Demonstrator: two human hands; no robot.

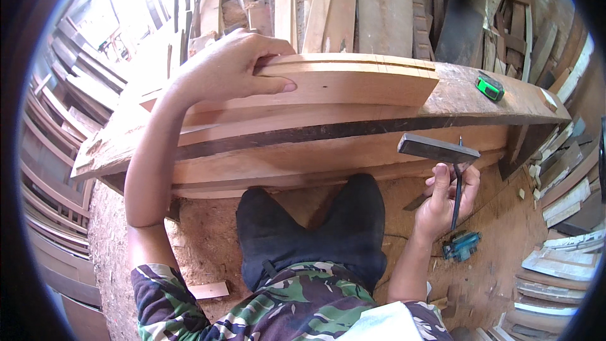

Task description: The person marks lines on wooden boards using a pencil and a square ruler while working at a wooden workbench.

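Observation:
My left hand (230, 66) grips the top edge of a pale wooden board (353, 82) that lies on a stack of planks on a workbench (480, 98). The fingers curl over the board's far edge and the thumb presses on its face. My right hand (449, 199) is lower right, in front of the bench edge, and holds a try square (442, 151) by its thin blade, with the dark stock pointing left at the top. A pencil sticks up beside the blade.
A green tape measure (490, 86) lies on the bench at the right. A blue power tool (461, 245) rests on the sawdust floor below my right hand. Planks lean against the back wall, and wood frames and offcuts are stacked left and right.

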